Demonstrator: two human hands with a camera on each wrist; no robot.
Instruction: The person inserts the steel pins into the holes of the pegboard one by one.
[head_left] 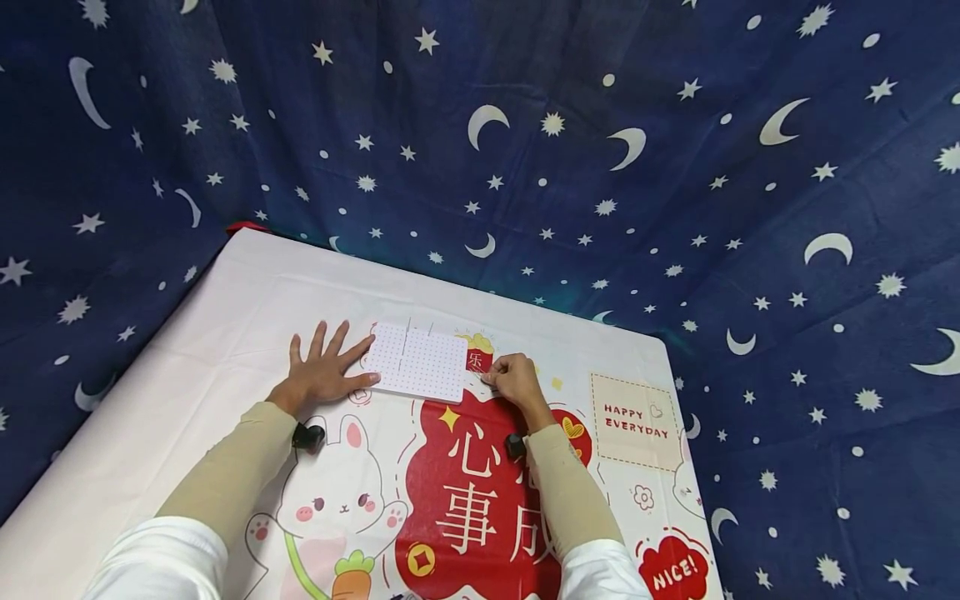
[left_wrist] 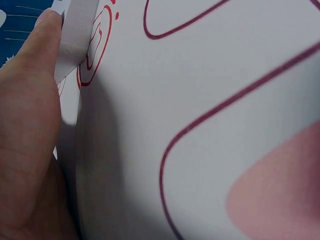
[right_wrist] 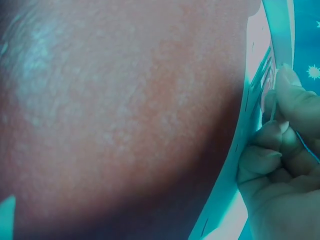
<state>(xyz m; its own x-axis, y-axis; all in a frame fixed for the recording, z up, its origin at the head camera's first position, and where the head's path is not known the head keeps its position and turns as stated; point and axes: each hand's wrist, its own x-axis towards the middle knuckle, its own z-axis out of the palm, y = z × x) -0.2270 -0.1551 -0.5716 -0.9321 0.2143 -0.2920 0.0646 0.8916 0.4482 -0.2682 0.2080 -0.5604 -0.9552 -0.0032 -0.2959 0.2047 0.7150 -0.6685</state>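
A thick white board [head_left: 420, 360] with a grid of small dots lies on the tablecloth. Thin needle-like rods [head_left: 406, 342] rise from its left half; in the left wrist view several thin rods show beyond the fingertip. My left hand [head_left: 324, 373] is spread at the board's left end, its thumb and index finger against the edge. To the right of the board, my right hand [head_left: 516, 382] pinches a thin pale rod [right_wrist: 273, 106] between thumb and fingers. A thin strand [right_wrist: 305, 145] shows by these fingers; whether it joins the rod, I cannot tell.
The table has a white cloth [head_left: 300, 275] printed with a rabbit, red shapes and lettering. A dark blue curtain [head_left: 480, 167] with moons and stars hangs around its back and sides. Black wrist cameras [head_left: 308, 437] sit below both hands.
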